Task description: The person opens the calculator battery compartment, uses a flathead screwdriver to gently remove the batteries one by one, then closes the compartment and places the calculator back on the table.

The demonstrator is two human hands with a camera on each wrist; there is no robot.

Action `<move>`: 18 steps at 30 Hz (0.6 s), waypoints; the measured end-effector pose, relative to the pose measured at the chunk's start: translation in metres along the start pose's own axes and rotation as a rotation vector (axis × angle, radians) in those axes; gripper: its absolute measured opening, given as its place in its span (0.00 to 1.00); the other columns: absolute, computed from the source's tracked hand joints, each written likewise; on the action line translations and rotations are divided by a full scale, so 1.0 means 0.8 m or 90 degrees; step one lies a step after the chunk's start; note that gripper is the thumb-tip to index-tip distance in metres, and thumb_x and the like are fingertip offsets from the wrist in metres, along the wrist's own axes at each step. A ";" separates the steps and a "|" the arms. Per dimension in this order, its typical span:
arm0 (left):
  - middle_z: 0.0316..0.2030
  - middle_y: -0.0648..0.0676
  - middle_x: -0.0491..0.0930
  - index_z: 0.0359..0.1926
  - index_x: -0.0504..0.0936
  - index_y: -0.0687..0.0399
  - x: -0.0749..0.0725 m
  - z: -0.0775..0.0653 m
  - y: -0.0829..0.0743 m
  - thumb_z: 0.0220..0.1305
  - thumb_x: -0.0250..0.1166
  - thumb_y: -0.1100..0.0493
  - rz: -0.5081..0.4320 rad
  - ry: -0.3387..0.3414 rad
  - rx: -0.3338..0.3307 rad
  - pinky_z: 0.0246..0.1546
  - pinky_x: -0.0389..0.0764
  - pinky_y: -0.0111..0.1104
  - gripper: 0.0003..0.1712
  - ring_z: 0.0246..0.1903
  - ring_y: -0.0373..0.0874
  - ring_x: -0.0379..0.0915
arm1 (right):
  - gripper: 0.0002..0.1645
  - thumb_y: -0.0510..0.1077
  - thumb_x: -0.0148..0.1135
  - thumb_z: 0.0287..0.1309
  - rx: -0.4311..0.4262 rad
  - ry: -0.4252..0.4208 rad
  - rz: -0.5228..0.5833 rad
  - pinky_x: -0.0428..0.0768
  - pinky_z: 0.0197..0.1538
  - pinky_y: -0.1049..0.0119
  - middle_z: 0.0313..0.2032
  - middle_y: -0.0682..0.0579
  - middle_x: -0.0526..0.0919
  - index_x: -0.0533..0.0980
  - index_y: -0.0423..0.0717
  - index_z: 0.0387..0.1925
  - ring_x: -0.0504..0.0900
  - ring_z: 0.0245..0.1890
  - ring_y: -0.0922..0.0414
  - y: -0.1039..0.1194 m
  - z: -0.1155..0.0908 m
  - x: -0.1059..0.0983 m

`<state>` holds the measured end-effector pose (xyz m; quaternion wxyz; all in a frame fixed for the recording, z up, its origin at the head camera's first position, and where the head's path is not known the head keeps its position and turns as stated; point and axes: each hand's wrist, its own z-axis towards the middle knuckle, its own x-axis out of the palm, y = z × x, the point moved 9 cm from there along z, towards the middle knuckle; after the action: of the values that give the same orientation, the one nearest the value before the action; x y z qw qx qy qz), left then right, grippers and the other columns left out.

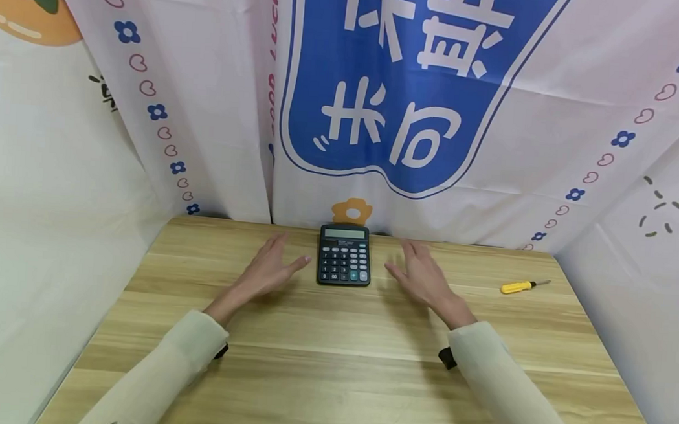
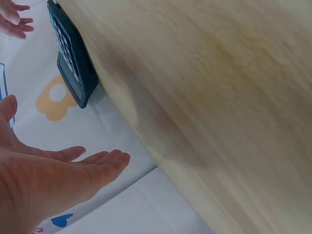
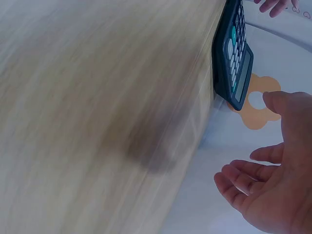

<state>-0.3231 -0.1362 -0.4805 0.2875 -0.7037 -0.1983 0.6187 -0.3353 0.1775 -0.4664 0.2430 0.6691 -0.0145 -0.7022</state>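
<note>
A black desktop calculator [image 1: 344,256] with a grey display strip lies at the back of the wooden table, its keys facing up. To its left is my left hand [image 1: 267,269], fingers extended and thumb pointing toward the calculator, with a gap between them. On the other side my right hand [image 1: 423,275] is held likewise, thumb toward the calculator and apart from it. Both wrist views show the palms bare, the left hand [image 2: 63,175] and the right hand [image 3: 273,180] holding nothing. The calculator [image 3: 234,58] stands beyond the thumb in the right wrist view.
A yellow screwdriver [image 1: 516,287] lies at the right of the table [image 1: 329,380], its shaft pointing right. Behind the table's back edge hangs a white printed curtain [image 1: 235,102] with a blue panel [image 1: 394,79]. White cloth also covers both sides.
</note>
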 end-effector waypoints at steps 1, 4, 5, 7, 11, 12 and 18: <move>0.82 0.73 0.43 0.84 0.47 0.66 0.001 0.001 0.000 0.76 0.58 0.33 -0.006 0.001 -0.002 0.77 0.51 0.66 0.56 0.80 0.72 0.42 | 0.48 0.59 0.59 0.77 0.002 0.001 0.011 0.65 0.77 0.38 0.75 0.28 0.64 0.57 0.28 0.79 0.64 0.76 0.33 0.000 0.001 0.001; 0.82 0.74 0.44 0.83 0.47 0.67 0.005 0.005 -0.001 0.77 0.58 0.36 -0.028 0.008 -0.007 0.77 0.51 0.66 0.54 0.80 0.73 0.44 | 0.47 0.60 0.57 0.78 0.013 0.004 0.042 0.64 0.78 0.39 0.75 0.28 0.64 0.58 0.29 0.79 0.63 0.77 0.33 0.001 0.005 0.005; 0.81 0.74 0.44 0.83 0.47 0.68 0.006 0.006 -0.001 0.78 0.58 0.36 -0.038 0.010 -0.006 0.77 0.52 0.66 0.53 0.79 0.73 0.45 | 0.47 0.59 0.57 0.78 0.018 0.005 0.055 0.64 0.78 0.39 0.75 0.28 0.64 0.58 0.29 0.79 0.63 0.76 0.33 0.001 0.006 0.006; 0.81 0.74 0.46 0.83 0.48 0.68 0.009 0.008 -0.001 0.78 0.57 0.37 -0.054 0.015 -0.005 0.76 0.55 0.66 0.52 0.78 0.73 0.51 | 0.46 0.59 0.56 0.79 0.034 0.007 0.087 0.66 0.77 0.39 0.74 0.29 0.67 0.59 0.29 0.79 0.66 0.75 0.34 0.001 0.008 0.008; 0.80 0.74 0.51 0.83 0.50 0.68 0.014 0.011 -0.001 0.79 0.57 0.38 -0.079 0.023 0.001 0.74 0.62 0.65 0.50 0.75 0.71 0.59 | 0.43 0.58 0.56 0.79 0.067 0.015 0.160 0.75 0.69 0.40 0.70 0.31 0.73 0.62 0.29 0.77 0.76 0.68 0.35 0.002 0.012 0.013; 0.80 0.74 0.52 0.83 0.50 0.67 0.015 0.012 0.000 0.80 0.56 0.39 -0.084 0.025 -0.001 0.74 0.63 0.65 0.49 0.74 0.71 0.60 | 0.43 0.58 0.56 0.79 0.075 0.018 0.177 0.77 0.68 0.40 0.69 0.31 0.74 0.63 0.29 0.76 0.78 0.66 0.36 0.003 0.013 0.014; 0.79 0.72 0.56 0.83 0.52 0.67 0.022 0.019 -0.001 0.81 0.53 0.39 -0.116 0.043 -0.010 0.76 0.61 0.61 0.47 0.76 0.69 0.58 | 0.40 0.55 0.57 0.79 0.112 0.037 0.250 0.80 0.65 0.43 0.67 0.31 0.76 0.64 0.28 0.75 0.80 0.64 0.37 0.006 0.019 0.023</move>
<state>-0.3356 -0.1223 -0.4945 0.3436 -0.7055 -0.2569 0.5641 -0.3483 0.1622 -0.4801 0.3159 0.6918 -0.1988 -0.6181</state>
